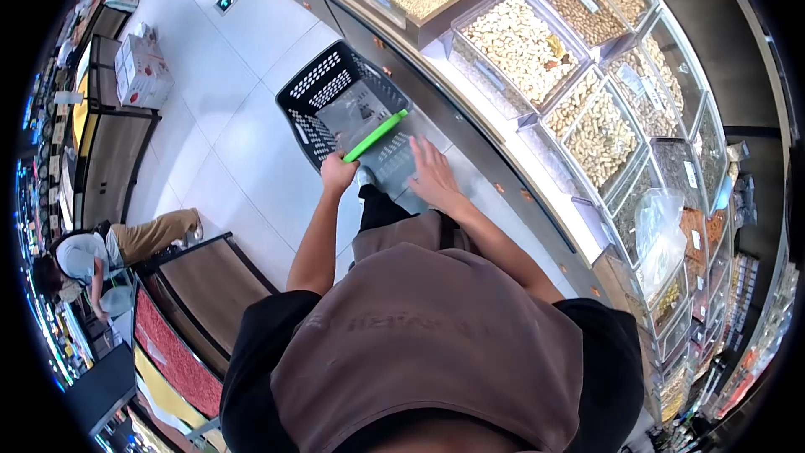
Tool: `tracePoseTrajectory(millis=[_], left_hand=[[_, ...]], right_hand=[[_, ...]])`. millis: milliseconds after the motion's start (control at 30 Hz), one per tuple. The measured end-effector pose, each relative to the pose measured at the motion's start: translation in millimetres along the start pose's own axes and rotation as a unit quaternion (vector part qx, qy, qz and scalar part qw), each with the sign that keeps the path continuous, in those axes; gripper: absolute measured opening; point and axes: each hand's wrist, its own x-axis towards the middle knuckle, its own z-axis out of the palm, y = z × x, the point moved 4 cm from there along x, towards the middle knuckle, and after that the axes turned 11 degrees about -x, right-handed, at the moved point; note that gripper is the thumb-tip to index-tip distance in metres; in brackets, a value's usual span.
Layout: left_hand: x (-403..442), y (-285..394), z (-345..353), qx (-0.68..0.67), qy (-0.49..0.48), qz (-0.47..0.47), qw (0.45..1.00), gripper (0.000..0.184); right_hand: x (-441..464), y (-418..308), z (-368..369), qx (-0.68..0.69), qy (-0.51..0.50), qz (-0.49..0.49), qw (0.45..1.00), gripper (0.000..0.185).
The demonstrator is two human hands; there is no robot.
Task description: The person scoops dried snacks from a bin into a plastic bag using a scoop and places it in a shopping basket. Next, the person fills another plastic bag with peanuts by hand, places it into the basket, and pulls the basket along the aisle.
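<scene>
My left hand (338,173) is closed round one end of the bright green handle (373,136) of a black shopping basket (312,76). The basket has perforated walls and hangs or stands low in front of me; whether it touches the floor I cannot tell. Something greyish shows at its bottom, too unclear to name. My right hand (431,173) is beside the basket, just right of the handle, with fingers apart and nothing in them.
Along the right runs a counter with clear bins of peanuts (599,139) and pale nuts (520,42). A plastic bag (660,231) lies on the bins. Leftward are a white carton (142,72), a display stand (210,289) and another person (92,256). Tiled floor (239,143) lies between.
</scene>
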Motion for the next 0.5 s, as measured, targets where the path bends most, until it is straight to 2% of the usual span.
tracePoseTrajectory(millis=[33,100,133,167,233,267,300,367,433,500], left_hand=[[-9,-1,1,0.001,-0.012,0.003,1.0,0.027],[-25,-4,7,0.015,-0.023,0.021,0.999,0.029],[-32,-6,9,0.024,-0.037,0.027,0.999,0.03],[-39,-6,12,0.033,-0.051,0.035,0.998,0.03],[-43,-18,23,0.047,-0.1,0.056,0.992,0.034],[-46,-16,25,0.05,-0.148,0.051,0.986,0.035],[-49,-14,26,0.053,-0.197,0.045,0.978,0.037],[-52,-11,28,0.055,-0.266,0.04,0.962,0.038],[-53,-6,31,0.032,-0.291,0.068,0.954,0.042],[-47,-12,35,0.045,-0.306,0.077,0.948,0.046]], right_hand=[[6,-7,4,0.005,-0.005,-0.004,1.0,0.078],[19,-31,15,-0.077,-0.019,-0.101,0.992,0.089],[21,-39,25,-0.093,0.044,-0.128,0.986,0.069],[29,-41,32,-0.09,0.048,-0.131,0.986,0.069],[42,-38,59,-0.133,-0.162,-0.137,0.968,0.047],[45,-40,51,-0.15,-0.085,-0.157,0.972,0.026],[50,-40,48,-0.15,-0.086,-0.155,0.973,0.026],[57,-36,54,-0.173,-0.249,-0.122,0.945,0.017],[61,-34,53,-0.176,-0.21,-0.152,0.95,0.015],[65,-32,54,-0.204,-0.272,-0.14,0.93,0.017]])
